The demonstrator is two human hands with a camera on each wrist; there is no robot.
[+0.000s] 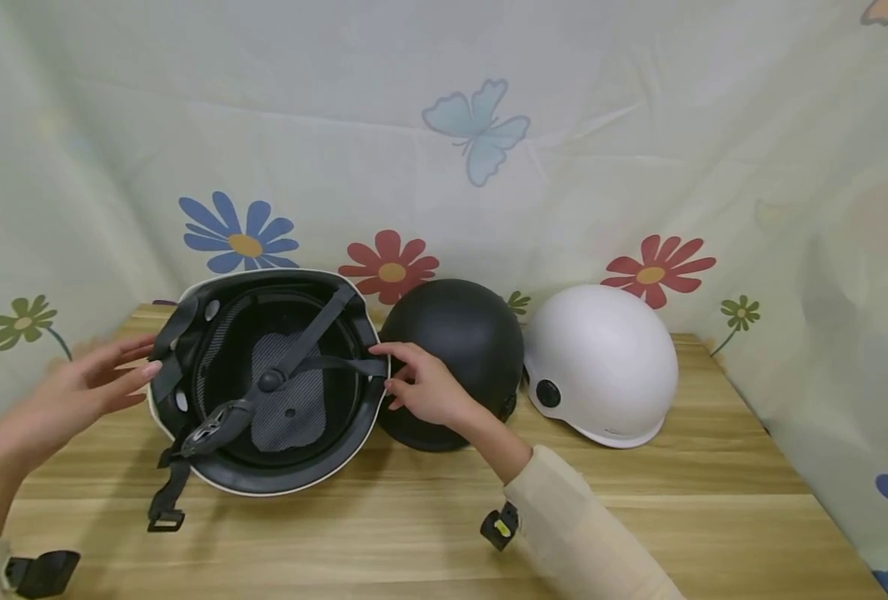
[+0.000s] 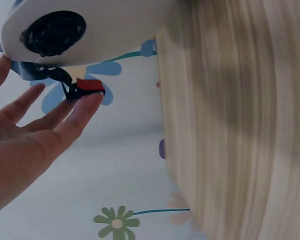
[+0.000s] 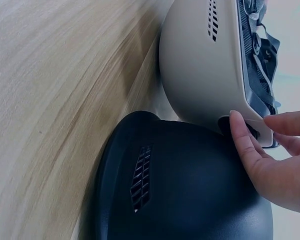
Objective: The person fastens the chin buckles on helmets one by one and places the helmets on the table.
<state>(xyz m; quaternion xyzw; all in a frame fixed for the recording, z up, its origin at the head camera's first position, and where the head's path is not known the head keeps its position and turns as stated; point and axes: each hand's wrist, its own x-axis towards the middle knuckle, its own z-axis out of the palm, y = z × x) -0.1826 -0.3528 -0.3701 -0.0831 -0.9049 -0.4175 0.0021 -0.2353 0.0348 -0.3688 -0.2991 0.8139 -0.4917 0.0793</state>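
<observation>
An upturned helmet [image 1: 290, 477], pale outside with a black padded lining, lies at the left, its opening facing up. Black chin straps [image 1: 312, 337] cross the opening, and a buckle end hangs over the near rim. My right hand [image 1: 431, 392] pinches its right rim; in the right wrist view the fingers [image 3: 242, 137] lie on either side of that edge. At the left rim my left hand [image 1: 87, 392] is spread with fingers extended. The left wrist view shows those fingertips beside a red and black buckle [image 2: 89, 86]; whether they touch it I cannot tell.
A black helmet [image 1: 462, 342] sits dome up just right of the upturned one, under my right hand. Further right stands a white helmet [image 1: 609, 358]. All rest on a wooden table [image 1: 384, 533] before a flowered cloth [image 1: 601, 167].
</observation>
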